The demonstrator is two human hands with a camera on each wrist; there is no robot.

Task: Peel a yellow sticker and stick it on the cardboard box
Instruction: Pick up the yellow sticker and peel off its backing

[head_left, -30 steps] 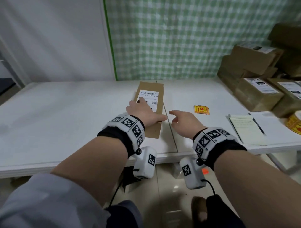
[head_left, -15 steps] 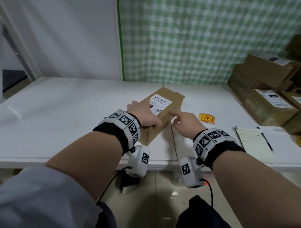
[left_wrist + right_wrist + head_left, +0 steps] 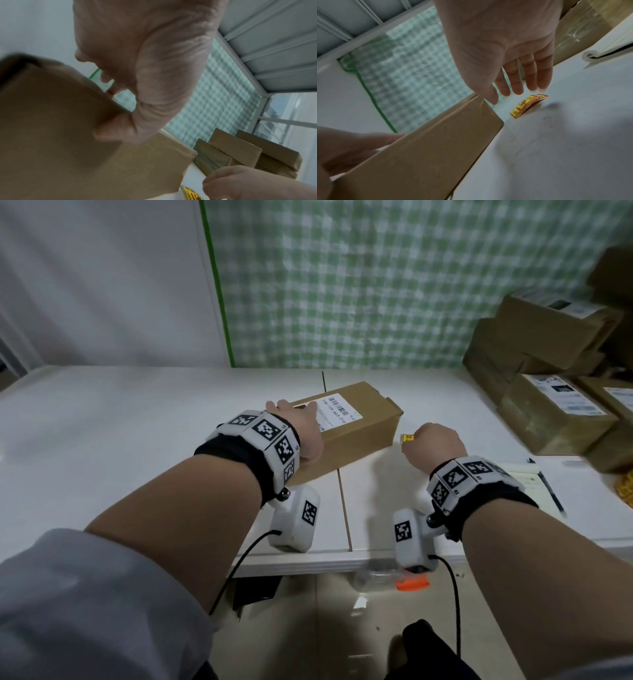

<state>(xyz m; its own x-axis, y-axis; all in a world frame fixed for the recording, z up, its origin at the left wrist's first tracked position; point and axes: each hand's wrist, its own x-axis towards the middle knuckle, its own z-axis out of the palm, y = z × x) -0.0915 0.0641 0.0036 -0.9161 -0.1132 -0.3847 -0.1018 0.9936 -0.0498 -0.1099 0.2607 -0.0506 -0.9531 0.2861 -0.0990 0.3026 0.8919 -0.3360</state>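
A brown cardboard box (image 3: 356,436) with a white barcode label (image 3: 337,410) lies at an angle on the white table (image 3: 137,440). My left hand (image 3: 297,422) grips its near left end, fingers over the top and thumb (image 3: 111,133) pressed on the side face. A small yellow and red sticker sheet (image 3: 528,105) lies flat on the table just right of the box. My right hand (image 3: 515,86) hovers over it with straight, spread fingers and holds nothing. In the head view that hand (image 3: 432,441) covers most of the sticker sheet (image 3: 407,437).
Several labelled cardboard boxes (image 3: 551,412) are stacked at the back right. A notepad with a pen (image 3: 548,491) lies near the right front edge, and something yellow (image 3: 627,491) shows at the frame's edge. A seam (image 3: 344,515) runs across the table.
The box has been turned so its far end swings to the right. My right hand left the box and moved right over the sticker sheet. My left hand stays on the box.
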